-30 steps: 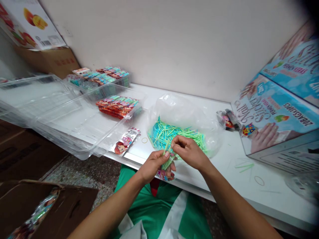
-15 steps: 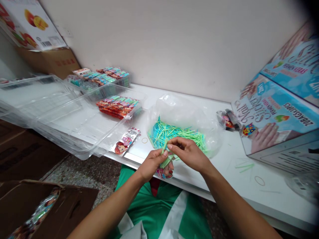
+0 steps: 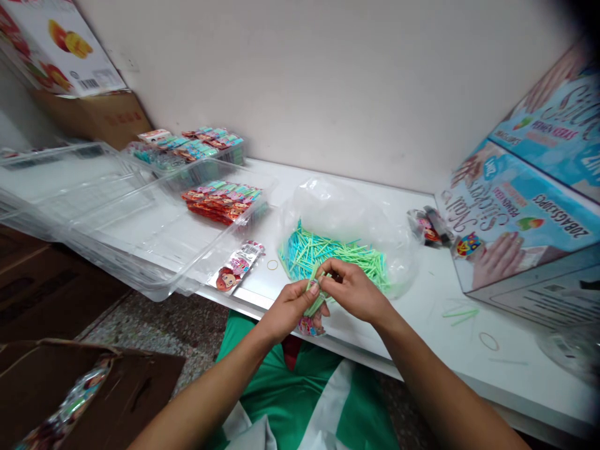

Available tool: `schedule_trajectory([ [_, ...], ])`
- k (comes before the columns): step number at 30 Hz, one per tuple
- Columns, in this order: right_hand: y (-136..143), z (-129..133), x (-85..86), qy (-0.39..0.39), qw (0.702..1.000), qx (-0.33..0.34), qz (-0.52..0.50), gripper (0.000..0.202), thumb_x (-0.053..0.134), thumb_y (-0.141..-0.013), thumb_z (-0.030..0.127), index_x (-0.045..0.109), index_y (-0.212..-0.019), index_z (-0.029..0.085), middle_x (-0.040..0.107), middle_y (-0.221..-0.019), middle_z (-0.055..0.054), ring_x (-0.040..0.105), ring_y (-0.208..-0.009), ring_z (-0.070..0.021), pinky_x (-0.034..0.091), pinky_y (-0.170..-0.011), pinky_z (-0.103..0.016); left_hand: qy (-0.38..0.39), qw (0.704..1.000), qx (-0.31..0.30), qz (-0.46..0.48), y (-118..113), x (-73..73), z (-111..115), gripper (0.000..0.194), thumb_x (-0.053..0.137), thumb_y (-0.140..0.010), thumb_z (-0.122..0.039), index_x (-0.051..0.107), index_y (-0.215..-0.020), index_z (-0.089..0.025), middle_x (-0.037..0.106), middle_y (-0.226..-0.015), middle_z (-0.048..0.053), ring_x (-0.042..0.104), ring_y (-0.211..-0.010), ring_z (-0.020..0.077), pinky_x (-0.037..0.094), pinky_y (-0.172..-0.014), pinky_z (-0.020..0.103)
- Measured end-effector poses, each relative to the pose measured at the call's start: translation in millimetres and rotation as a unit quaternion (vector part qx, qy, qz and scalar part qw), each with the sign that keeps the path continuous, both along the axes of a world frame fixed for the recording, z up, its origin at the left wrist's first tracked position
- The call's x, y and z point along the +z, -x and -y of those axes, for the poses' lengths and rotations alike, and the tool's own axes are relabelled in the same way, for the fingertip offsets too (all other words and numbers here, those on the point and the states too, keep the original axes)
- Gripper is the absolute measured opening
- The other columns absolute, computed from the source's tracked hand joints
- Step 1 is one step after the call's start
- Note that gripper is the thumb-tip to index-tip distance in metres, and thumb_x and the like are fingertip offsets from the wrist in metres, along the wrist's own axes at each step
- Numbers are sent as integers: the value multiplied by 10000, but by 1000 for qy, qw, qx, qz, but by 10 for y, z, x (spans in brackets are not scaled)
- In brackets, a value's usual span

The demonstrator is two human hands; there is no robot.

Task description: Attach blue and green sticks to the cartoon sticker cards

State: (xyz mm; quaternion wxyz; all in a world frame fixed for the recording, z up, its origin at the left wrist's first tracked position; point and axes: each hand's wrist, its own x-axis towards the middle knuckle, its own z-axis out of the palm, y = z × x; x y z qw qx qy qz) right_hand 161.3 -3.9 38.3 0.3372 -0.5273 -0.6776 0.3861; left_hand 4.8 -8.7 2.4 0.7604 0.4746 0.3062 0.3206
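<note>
My left hand (image 3: 294, 304) is closed around a small printed packet (image 3: 310, 326) with light green sticks (image 3: 317, 305) lying along it, at the table's front edge. My right hand (image 3: 352, 289) pinches at the upper end of these sticks, its fingertips close to the left thumb; what exactly it grips is hidden. Just behind both hands lies a clear plastic bag (image 3: 323, 194) holding a heap of green and blue sticks (image 3: 337, 250). Left of the hands, a flat printed packet (image 3: 237, 267) with a cartoon figure rests on the table beside a rubber band (image 3: 272, 265).
Clear plastic trays (image 3: 159, 290) reach over the table's left edge, with stacked red packets (image 3: 222, 201) inside. A filled container (image 3: 187, 150) stands behind. Printed boxes (image 3: 520, 219) rise at right, near loose green sticks (image 3: 462, 316) and another rubber band (image 3: 489, 340). An opened carton (image 3: 140, 387) sits lower left.
My right fingers have curled in closer over the upper end of the sticks. The packet has tilted slightly in my left hand; the surroundings look the same.
</note>
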Motion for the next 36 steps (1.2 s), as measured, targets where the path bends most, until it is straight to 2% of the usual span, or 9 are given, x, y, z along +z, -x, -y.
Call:
schedule_trajectory([
  [7,-18,-56,108,-23,999,-4,-29,161,503,-829,296,618,-854,186,611,-764,-2,548,-722,-134,414,-633,-252,-16,1000,-13,-21,23,-42,-35,412,492,-818,-518,563,-756,-116,580,-611,26,530,-460,100,451,-496,243],
  [11,-12,-108,183,-67,998,-9,8,148,521,-823,264,635,-762,192,606,-785,-16,551,-736,-140,415,-627,-251,-50,996,-20,-74,25,-29,-54,437,464,-824,-540,566,-776,-117,600,-639,39,537,-471,97,398,-460,209],
  [16,12,-133,272,-149,988,0,34,151,501,-847,244,609,-751,201,586,-811,-30,551,-809,-153,427,-719,-280,-80,994,-20,-74,32,-32,-76,434,466,-819,-548,557,-789,-125,621,-701,48,550,-506,100,407,-497,219],
  [21,4,-133,268,-129,990,9,50,130,522,-842,275,621,-801,201,610,-829,-31,561,-784,-157,430,-696,-290,-93,993,-18,-70,60,-42,-98,440,447,-832,-542,568,-815,-119,619,-708,55,553,-529,106,398,-510,222],
  [25,-6,-141,280,-131,989,37,62,173,499,-850,222,607,-717,196,616,-775,-23,568,-788,-158,429,-733,-298,-104,991,-21,-78,79,-31,-114,416,455,-836,-526,560,-819,-123,621,-734,57,562,-557,110,402,-518,220],
  [31,25,-172,349,-175,980,19,90,110,551,-817,215,629,-740,212,603,-932,-48,562,-930,-188,421,-828,-334,-140,985,-22,-101,84,0,-133,396,445,-852,-496,575,-809,-125,619,-716,51,563,-583,113,407,-535,212],
  [36,-23,-203,433,-193,980,-17,50,120,553,-831,268,632,-756,217,595,-1035,-52,546,-1008,-199,401,-892,-359,-119,989,-3,-87,87,-15,-142,397,481,-828,-507,585,-821,-124,621,-697,42,566,-576,110,413,-518,199],
])
